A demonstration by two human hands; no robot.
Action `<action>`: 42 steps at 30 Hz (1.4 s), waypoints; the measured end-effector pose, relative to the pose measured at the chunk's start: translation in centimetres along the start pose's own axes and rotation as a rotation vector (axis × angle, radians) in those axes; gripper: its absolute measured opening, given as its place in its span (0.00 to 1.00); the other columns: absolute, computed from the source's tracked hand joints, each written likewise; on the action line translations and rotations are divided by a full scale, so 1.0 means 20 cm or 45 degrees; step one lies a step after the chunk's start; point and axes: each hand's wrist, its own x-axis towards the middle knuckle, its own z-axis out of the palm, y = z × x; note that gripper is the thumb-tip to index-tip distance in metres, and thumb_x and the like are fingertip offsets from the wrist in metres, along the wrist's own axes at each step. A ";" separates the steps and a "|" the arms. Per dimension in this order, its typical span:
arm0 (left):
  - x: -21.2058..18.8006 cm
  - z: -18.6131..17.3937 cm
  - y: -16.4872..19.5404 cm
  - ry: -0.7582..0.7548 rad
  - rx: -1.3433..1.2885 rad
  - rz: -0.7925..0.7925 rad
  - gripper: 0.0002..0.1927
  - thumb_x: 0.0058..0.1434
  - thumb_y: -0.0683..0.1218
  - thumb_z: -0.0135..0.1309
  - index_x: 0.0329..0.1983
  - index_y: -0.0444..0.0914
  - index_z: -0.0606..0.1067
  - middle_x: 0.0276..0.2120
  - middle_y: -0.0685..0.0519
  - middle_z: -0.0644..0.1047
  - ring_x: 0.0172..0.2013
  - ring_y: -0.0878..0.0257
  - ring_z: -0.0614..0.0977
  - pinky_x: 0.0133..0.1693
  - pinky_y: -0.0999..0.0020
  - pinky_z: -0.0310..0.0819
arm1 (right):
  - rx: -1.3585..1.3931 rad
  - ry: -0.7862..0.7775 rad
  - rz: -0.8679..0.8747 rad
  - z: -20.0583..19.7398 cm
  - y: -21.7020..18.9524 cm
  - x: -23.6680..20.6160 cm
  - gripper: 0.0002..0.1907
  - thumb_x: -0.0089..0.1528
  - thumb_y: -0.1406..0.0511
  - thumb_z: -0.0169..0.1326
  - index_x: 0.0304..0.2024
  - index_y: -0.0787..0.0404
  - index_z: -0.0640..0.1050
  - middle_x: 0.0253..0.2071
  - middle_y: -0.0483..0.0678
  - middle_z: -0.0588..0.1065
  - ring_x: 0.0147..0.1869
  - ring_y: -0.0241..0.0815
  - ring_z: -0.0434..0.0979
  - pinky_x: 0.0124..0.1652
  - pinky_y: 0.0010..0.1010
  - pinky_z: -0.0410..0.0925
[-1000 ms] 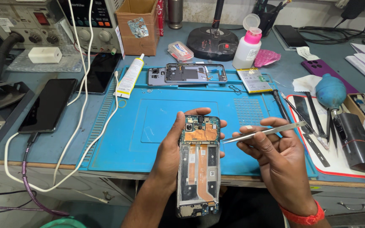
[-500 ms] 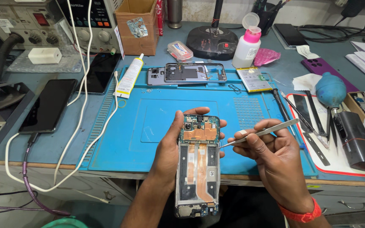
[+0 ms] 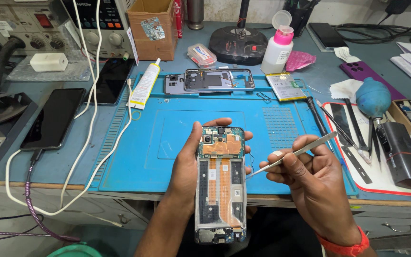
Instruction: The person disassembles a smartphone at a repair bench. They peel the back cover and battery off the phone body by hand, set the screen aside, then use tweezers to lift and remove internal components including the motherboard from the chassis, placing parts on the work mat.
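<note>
My left hand [image 3: 186, 166] grips an opened phone [image 3: 220, 183] upright over the table's front edge, its back removed, showing the circuit board, copper foil and an empty battery bay. My right hand [image 3: 310, 183] pinches metal tweezers [image 3: 293, 154]; their tip sits just off the phone's right edge, near a thin dark wire. An orange band circles my right wrist.
A blue work mat [image 3: 167, 138] covers the table. On its far edge lie a phone frame [image 3: 210, 81], a glue tube [image 3: 144, 84] and a battery [image 3: 285, 86]. A tool tray [image 3: 381, 176] with a blue blower [image 3: 373, 97] stands right. A dark phone [image 3: 55, 119] on a cable lies left.
The phone has stayed almost still in my left hand. The tweezers' tip has drawn a little away from the phone's right edge and dropped slightly.
</note>
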 end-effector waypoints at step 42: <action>-0.01 0.05 -0.01 0.211 0.222 0.237 0.30 0.73 0.64 0.30 0.61 0.39 0.66 0.52 0.39 0.77 0.49 0.54 0.80 0.47 0.52 0.83 | -0.117 0.280 -0.305 -0.06 -0.09 0.01 0.14 0.71 0.66 0.52 0.57 0.59 0.66 0.49 0.57 0.77 0.55 0.53 0.81 0.51 0.43 0.76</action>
